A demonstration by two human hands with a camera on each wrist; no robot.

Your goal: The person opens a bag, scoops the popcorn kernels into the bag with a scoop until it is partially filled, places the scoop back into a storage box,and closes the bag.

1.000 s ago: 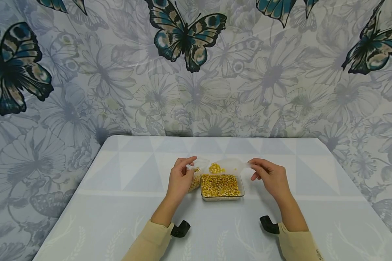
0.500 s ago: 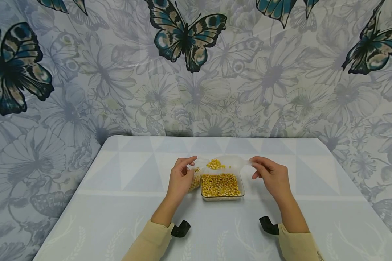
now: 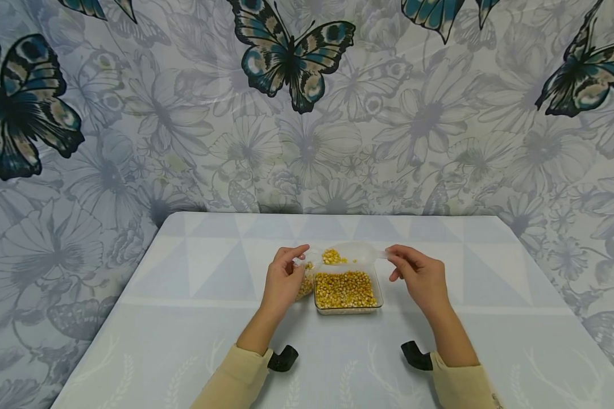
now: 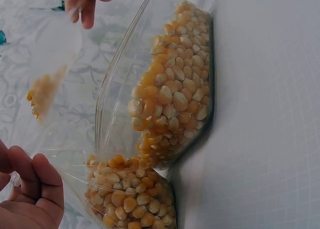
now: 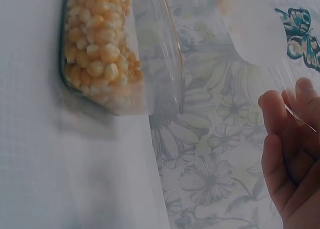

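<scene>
My left hand [image 3: 283, 282] pinches the top of a clear plastic bag [image 3: 306, 287] of yellow corn kernels, which stands against the left side of a glass container [image 3: 349, 311]. That rectangular container holds more corn kernels [image 4: 180, 84], with bare glass above them. In my right hand [image 3: 423, 278], thumb and fingers pinch the thin handle of a translucent white plastic scoop [image 3: 362, 253]. The scoop lies level above the container's far side, its tip toward the bag, with a small heap of kernels [image 3: 332, 257] at its left end. In the right wrist view, the scoop [image 5: 255, 29] is partly cut off.
A white and pale-blue patterned table [image 3: 194, 341] bears the bag and container. Behind it hangs a floral cloth [image 3: 419, 130] with butterflies. A black wrist-worn piece [image 3: 283, 359] sticks out from the left sleeve, another [image 3: 416, 355] from the right.
The scoop with its kernels has shifted left toward the bag, and my right hand has moved slightly left with it. My left hand, the bag and the container stay in place.
</scene>
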